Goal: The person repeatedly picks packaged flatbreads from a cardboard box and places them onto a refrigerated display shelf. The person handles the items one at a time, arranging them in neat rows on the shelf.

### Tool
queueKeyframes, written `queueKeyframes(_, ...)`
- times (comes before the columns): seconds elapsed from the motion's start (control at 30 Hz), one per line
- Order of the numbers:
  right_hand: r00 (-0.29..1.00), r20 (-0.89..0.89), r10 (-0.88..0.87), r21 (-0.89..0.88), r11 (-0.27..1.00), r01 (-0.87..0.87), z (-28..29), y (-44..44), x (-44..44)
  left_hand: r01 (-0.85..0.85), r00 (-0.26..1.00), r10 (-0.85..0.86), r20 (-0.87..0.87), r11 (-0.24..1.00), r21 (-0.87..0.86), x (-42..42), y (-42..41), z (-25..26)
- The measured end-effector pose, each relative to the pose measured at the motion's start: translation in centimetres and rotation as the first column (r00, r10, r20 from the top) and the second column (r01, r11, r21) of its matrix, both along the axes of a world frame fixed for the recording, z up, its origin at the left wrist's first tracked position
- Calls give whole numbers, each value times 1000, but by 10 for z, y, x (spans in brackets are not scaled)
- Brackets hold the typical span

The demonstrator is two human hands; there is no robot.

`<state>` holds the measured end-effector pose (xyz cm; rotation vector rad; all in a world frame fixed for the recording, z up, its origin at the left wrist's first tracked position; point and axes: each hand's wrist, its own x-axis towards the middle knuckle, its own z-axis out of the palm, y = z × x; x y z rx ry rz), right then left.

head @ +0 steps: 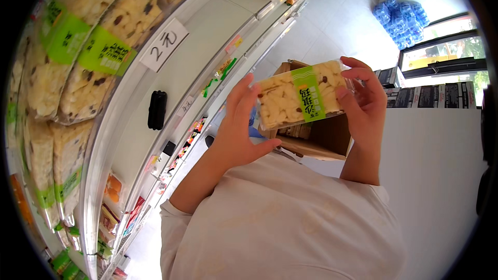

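Observation:
My right hand [363,99] grips the right end of a clear-wrapped sachima pack [286,99], thumb in front and fingers along the edge. The pack is pale yellow with dark raisin-like bits and a green label band bearing writing. At its left end is my left hand [237,128], fingers spread and thumb held apart below. Its fingertips are at the pack's edge; whether they touch is unclear. Below and behind the pack stands an open cardboard box [330,136], with more wrapped packs [297,130] partly visible inside.
Store shelves [210,19] run along my left, with similar sachima packs [113,42] on the upper one. A handwritten price card [164,44] hangs on its edge. A black object [157,110] lies lower. Blue-wrapped bottles [400,21] and stacked cartons [432,95] stand at right.

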<state>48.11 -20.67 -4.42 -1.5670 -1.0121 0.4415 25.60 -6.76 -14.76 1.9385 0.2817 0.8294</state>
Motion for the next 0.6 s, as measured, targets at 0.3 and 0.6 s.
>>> queueKeyframes(0.3, 688, -665, 292, 277, 951, -135, -12, 79, -83, -90, 973, 130, 190, 975, -205, -101, -1, 41)
queueKeyframes(0.6, 491, 383, 782, 151, 472, -869, 24, 122, -155, -224, 791, 394, 468, 899, -377, -161, -29, 71)
